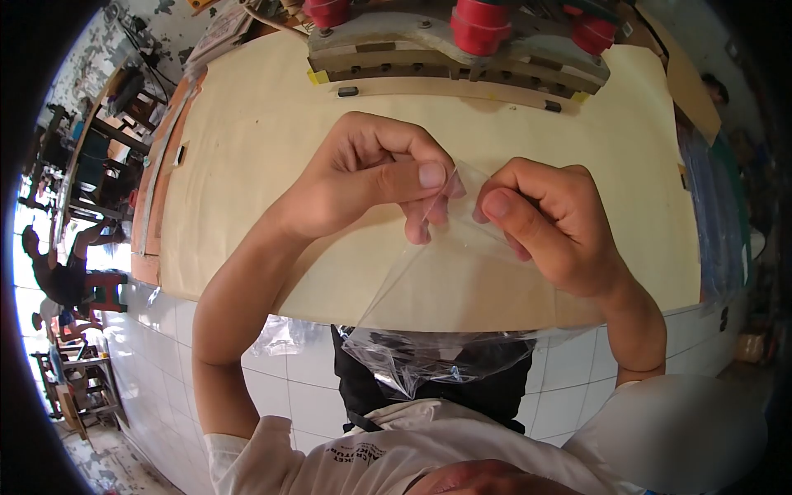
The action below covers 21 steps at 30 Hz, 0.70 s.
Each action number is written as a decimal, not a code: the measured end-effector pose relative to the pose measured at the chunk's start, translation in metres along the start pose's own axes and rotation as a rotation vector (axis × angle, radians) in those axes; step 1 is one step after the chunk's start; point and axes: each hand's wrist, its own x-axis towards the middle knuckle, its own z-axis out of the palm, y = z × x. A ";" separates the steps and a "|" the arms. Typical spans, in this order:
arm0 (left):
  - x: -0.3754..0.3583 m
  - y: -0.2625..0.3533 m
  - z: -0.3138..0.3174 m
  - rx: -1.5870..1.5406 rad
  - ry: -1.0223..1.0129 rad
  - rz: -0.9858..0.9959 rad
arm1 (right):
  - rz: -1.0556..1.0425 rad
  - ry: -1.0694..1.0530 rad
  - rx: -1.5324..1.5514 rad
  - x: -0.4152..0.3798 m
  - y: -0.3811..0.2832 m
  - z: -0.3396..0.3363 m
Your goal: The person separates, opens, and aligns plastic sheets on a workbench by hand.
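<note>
A clear plastic sheet or bag [450, 276] hangs between my two hands, its lower part crumpled over the near table edge by my lap. My left hand [371, 177] pinches its top corner between thumb and fingers. Close beside it, my right hand [549, 219] is closed, thumb against the curled fingers, at the other top edge of the plastic. Both hands are above the cream-coloured table sheet [231, 190].
At the far side stands a heavy metal machine bar [462, 70] with red cylinders [481, 29] on it. Small black blocks [348, 91] lie before it. Folded clear plastic [709, 214] lies at the right. Another person [66, 264] sits far left near a red stool [107, 290].
</note>
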 end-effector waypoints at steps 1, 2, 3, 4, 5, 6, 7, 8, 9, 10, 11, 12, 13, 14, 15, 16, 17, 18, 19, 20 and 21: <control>0.000 0.000 0.000 -0.002 0.001 0.002 | 0.001 -0.007 0.008 0.000 0.000 0.000; 0.000 0.001 0.000 -0.004 0.003 -0.006 | 0.002 -0.008 0.006 0.000 0.000 0.000; -0.001 0.001 0.001 -0.006 0.005 -0.015 | 0.010 -0.011 0.013 0.000 0.000 0.000; -0.001 0.001 0.001 -0.007 0.006 -0.014 | 0.017 -0.013 0.020 0.000 0.000 0.000; 0.000 0.001 0.000 -0.007 0.002 -0.014 | 0.018 -0.014 0.019 0.000 0.001 0.000; 0.000 0.001 0.000 -0.007 -0.002 -0.014 | 0.017 -0.012 0.019 0.000 0.001 0.001; 0.000 0.001 0.000 -0.009 -0.001 -0.014 | 0.016 -0.010 0.019 0.000 0.001 0.001; 0.000 0.001 0.000 -0.007 -0.003 -0.017 | 0.017 -0.011 0.018 0.000 0.001 0.001; 0.000 0.001 0.000 -0.005 -0.004 -0.020 | 0.005 -0.010 0.021 0.000 0.003 0.001; 0.000 0.001 -0.001 -0.006 -0.004 -0.019 | -0.006 -0.008 0.024 0.001 0.003 0.001; 0.000 0.000 -0.001 -0.006 -0.005 -0.023 | -0.005 -0.008 0.023 0.000 0.003 0.001; 0.000 0.000 -0.001 -0.006 -0.007 -0.027 | 0.000 -0.014 0.018 0.000 0.002 0.001; 0.000 0.000 -0.001 -0.007 -0.007 -0.026 | 0.005 -0.019 0.014 0.000 0.002 0.000; 0.000 0.001 -0.001 -0.009 -0.011 -0.030 | 0.005 -0.019 0.013 0.000 0.002 0.000; 0.000 0.001 -0.001 -0.011 -0.015 -0.035 | 0.009 -0.018 0.017 0.000 0.002 0.001; 0.001 0.001 -0.001 -0.011 -0.014 -0.034 | 0.012 -0.018 0.021 0.000 0.002 0.001; 0.001 0.001 -0.001 -0.009 -0.007 -0.043 | 0.011 -0.019 0.020 0.000 0.002 0.000; 0.001 0.001 0.000 -0.007 0.000 -0.052 | 0.016 -0.016 0.015 0.000 0.002 0.000; 0.001 0.001 0.000 -0.007 0.000 -0.052 | 0.021 -0.013 0.010 0.000 0.002 0.001; 0.001 0.001 0.000 -0.004 0.000 -0.046 | 0.021 -0.013 0.009 0.000 0.002 0.001; 0.001 0.001 0.000 -0.002 -0.001 -0.040 | 0.019 -0.013 0.009 0.001 0.002 0.001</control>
